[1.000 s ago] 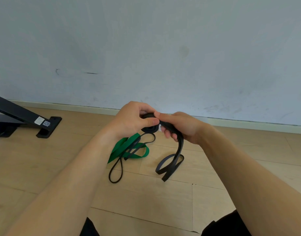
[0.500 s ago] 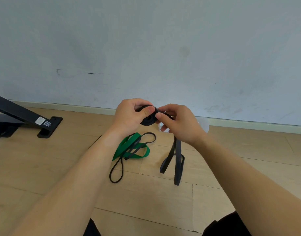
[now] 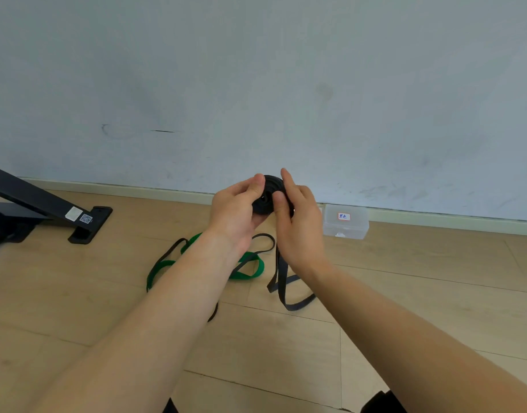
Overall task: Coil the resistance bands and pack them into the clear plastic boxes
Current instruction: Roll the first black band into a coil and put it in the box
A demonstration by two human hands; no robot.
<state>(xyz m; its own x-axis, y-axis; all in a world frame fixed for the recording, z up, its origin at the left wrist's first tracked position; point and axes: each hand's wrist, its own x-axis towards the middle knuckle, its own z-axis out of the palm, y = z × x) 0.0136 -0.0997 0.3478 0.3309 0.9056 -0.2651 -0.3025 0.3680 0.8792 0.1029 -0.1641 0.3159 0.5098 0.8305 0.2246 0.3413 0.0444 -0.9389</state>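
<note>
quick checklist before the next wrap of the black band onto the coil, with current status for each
1. Coil held: ok, the left hand pinches the black coil.
2. Feeding hand placed: ok, the right hand is on the coil's right side.
3. Loose tail free: ok, it hangs to the floor and does not touch the green band.
4. Coil tightness: cannot tell.
5. Clear plastic box nearby: ok, by the wall.
6. Box open: not ok, the lid looks shut.
</note>
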